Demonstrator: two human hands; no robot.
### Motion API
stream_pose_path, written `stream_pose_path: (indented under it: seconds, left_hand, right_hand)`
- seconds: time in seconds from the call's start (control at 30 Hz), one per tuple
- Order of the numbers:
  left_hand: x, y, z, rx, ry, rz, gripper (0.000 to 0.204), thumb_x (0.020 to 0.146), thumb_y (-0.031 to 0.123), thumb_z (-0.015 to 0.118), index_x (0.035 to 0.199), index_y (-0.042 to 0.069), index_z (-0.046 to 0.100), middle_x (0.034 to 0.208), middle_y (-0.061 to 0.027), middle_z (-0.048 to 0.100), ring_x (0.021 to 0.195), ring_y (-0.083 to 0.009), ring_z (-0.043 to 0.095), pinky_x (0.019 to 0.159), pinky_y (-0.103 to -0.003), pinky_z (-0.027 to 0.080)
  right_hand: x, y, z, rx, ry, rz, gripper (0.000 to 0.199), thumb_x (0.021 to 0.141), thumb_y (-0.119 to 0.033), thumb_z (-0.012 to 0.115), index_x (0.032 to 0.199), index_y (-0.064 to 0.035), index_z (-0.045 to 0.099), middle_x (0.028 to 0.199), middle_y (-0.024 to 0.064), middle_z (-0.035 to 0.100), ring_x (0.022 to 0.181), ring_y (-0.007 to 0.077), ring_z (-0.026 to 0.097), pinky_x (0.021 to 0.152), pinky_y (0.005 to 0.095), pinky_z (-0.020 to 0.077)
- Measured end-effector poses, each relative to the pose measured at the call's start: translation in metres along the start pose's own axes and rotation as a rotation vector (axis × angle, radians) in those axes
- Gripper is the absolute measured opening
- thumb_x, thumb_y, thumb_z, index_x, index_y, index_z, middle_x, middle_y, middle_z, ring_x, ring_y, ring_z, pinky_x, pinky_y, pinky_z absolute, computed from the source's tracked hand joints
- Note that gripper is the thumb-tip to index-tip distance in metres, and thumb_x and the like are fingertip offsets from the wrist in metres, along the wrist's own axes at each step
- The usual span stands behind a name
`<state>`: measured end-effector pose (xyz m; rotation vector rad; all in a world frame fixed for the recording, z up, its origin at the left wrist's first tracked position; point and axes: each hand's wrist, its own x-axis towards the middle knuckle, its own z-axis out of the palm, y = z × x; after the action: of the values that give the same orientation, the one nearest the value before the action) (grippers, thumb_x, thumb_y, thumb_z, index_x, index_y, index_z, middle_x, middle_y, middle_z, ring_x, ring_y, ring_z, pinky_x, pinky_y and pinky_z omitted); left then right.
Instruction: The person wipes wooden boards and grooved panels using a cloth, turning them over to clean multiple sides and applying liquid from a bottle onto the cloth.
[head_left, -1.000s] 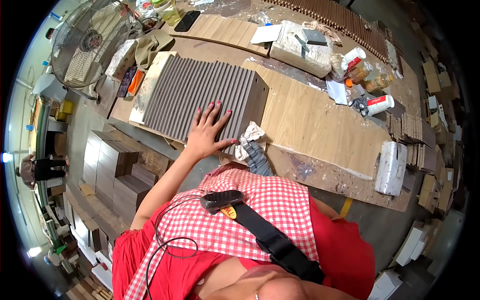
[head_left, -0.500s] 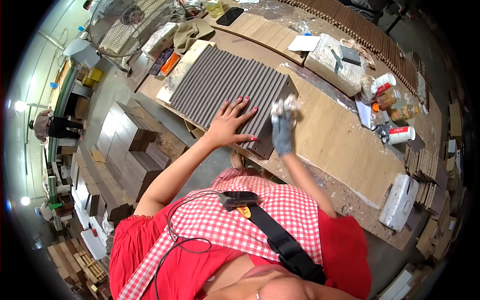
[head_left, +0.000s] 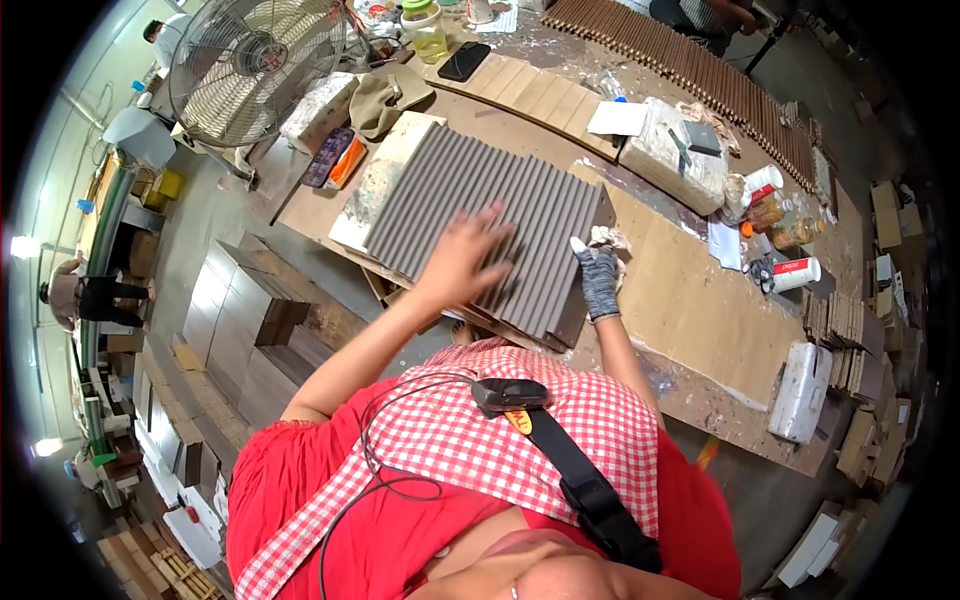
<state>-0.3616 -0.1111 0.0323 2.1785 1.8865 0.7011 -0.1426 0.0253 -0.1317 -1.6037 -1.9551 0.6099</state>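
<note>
As seen from above, found gloved right hand (head_left: 600,283) closed on white cloth (head_left: 612,239) beside ridged grey-brown stack (head_left: 545,225), and left hand (head_left: 460,262) spread open over same stack; unable to confirm contact. Noted stack at near edge of desk (head_left: 715,408); beyond, whitish block (head_left: 660,165), then dark phone (head_left: 464,61).

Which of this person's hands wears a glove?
The right hand, gripping a whitish cloth, wears the grey glove; the left hand, over the ridged grey-brown stack, is bare.
</note>
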Motion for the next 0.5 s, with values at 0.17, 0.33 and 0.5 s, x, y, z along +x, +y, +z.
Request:
stream_pose_path:
  seconds: [0.17, 0.33, 0.5]
  left_hand:
    - [-0.010, -0.202, -0.058, 0.419, 0.310, -0.567, 0.042, 0.083, 0.037, 0.057, 0.122, 0.022, 0.057, 0.145, -0.0164, 0.028, 0.131, -0.0363, 0.028, 0.107, -0.054, 0.018]
    - [-0.011, -0.321, -0.072, 0.551, 0.250, -0.726, 0.043, 0.084, 0.044, 0.053, 0.124, 0.029, 0.055, 0.151, -0.0123, 0.015, 0.137, -0.0332, 0.016, 0.105, -0.062, 0.009]
    - [-0.003, -0.358, -0.062, 0.644, 0.154, -0.708, 0.047, 0.088, 0.053, 0.045, 0.130, 0.032, 0.048, 0.152, -0.0100, 0.013, 0.137, -0.0328, 0.016, 0.106, -0.062, 0.008]
  right_hand:
    - [-0.008, -0.010, -0.012, 0.069, -0.031, 0.051, 0.061, 0.081, -0.044, 0.064, 0.124, -0.0041, 0.050, 0.123, 0.0140, 0.052, 0.116, 0.0259, 0.046, 0.099, 0.0361, 0.0313]
    - [-0.003, 0.004, -0.005, 0.221, -0.033, 0.095, 0.062, 0.080, -0.036, 0.065, 0.129, -0.0032, 0.045, 0.133, 0.0160, 0.046, 0.126, 0.0282, 0.039, 0.106, 0.0353, 0.0283]
    - [0.003, 0.018, 0.001, 0.085, -0.047, 0.065, 0.060, 0.081, -0.035, 0.064, 0.128, -0.0026, 0.046, 0.134, 0.0160, 0.045, 0.127, 0.0280, 0.037, 0.107, 0.0350, 0.0276]
